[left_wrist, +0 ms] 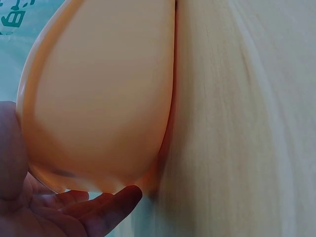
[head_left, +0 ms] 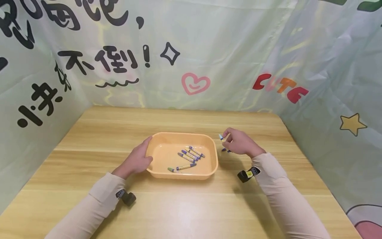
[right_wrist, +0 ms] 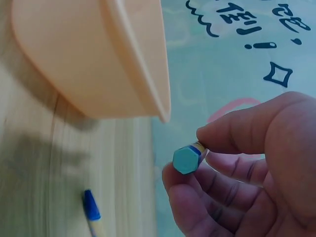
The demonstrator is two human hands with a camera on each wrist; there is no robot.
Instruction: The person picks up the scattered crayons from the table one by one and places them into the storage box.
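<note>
An orange plastic tray (head_left: 182, 176) stands on the table with several paper-wrapped crayons in it, among them a green-tipped crayon (head_left: 173, 170) near the front wall. My left hand (head_left: 138, 158) grips the tray's left end, thumb at the rim and fingers along the outside wall (left_wrist: 106, 212). Just beyond the tray's right end, my right hand (head_left: 238, 142) pinches a light-blue crayon (right_wrist: 186, 159) between thumb and fingers, its flat end facing the wrist camera. Under that hand a dark-blue crayon (right_wrist: 92, 206) lies on the table, with another blue tip (head_left: 229, 151) beside it, mostly hidden.
The wooden table (head_left: 191, 212) extends around the tray on all sides. Printed cloth walls (head_left: 232, 43) enclose it at the back, left and right. A small black camera is strapped to each wrist.
</note>
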